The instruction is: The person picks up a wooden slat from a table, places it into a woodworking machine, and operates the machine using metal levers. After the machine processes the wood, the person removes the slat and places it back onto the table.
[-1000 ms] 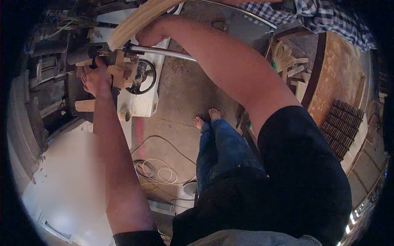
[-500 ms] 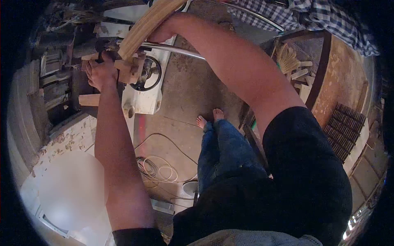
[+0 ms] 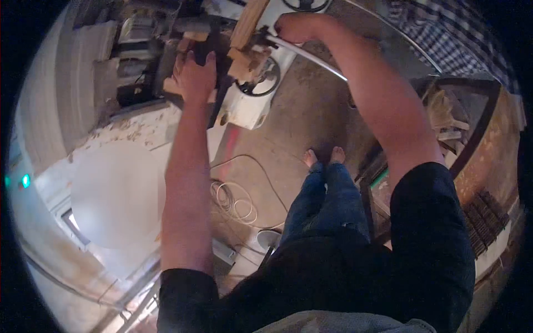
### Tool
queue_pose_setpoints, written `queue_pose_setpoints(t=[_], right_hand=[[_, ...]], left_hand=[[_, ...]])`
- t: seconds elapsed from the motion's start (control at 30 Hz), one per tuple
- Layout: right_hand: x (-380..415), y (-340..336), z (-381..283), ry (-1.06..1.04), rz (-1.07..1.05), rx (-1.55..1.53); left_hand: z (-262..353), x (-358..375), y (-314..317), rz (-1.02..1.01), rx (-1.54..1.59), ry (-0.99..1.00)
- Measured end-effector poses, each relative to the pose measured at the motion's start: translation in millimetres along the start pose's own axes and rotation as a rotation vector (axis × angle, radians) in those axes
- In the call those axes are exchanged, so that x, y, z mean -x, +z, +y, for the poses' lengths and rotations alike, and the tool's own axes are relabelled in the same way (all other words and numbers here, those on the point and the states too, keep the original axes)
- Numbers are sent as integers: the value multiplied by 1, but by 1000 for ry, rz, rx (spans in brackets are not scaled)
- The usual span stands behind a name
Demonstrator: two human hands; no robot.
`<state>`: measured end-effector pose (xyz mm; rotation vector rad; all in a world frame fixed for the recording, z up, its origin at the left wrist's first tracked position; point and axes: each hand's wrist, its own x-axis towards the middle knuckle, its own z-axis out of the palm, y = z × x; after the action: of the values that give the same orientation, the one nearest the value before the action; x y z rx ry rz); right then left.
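Note:
My left hand (image 3: 194,80) is open, its fingers spread over a dark surface beside small wood blocks. Near it, a pale wood piece (image 3: 172,86) lies by the wrist. My right hand (image 3: 297,28) is closed at the upper end of a shiny metal bar (image 3: 311,55); what its curled fingers hold is blurred. Between the hands stands a long wooden piece (image 3: 248,25), with wood blocks (image 3: 244,65) below it and a dark clamp part (image 3: 264,38) at its side.
A black handwheel (image 3: 266,80) sits on a white machine (image 3: 241,108). Coiled cable (image 3: 233,202) lies on the floor. A person in a checked shirt (image 3: 444,33) is at the upper right, near a dark-framed bench (image 3: 472,133).
The view has shifted, so the scene sits further right. My left hand has come off the block by the clamp and opened. My right hand now shows beside the long wood rather than behind it.

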<state>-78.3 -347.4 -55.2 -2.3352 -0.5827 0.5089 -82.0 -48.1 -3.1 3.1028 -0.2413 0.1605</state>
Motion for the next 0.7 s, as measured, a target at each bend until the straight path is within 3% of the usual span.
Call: queue_pose_setpoints(t=[0.03, 0.07, 0.13, 0.2, 0.3, 0.4, 0.6, 0.7], right_hand=[[1, 1, 1, -27, -1, -33], [-7, 8, 6, 16, 39, -33], [-5, 9, 4, 46, 77, -27], [3, 4, 0, 15, 71, -41], [-12, 14, 18, 0, 80, 1], [-4, 7, 2, 26, 87, 36], [-13, 14, 12, -59, 76, 2], [-12, 13, 9, 12, 59, -18]], left_hand=[[-7, 16, 8, 81, -194, -136], [-8, 29, 14, 87, -207, -148], [-13, 53, 26, 47, -24, -491], [-39, 56, 48, 123, 85, -482], [-41, 61, 45, 107, 112, -400], [-29, 64, 35, 120, 160, -445], [-33, 64, 39, 130, 128, -427], [-32, 63, 40, 135, 65, -434]])
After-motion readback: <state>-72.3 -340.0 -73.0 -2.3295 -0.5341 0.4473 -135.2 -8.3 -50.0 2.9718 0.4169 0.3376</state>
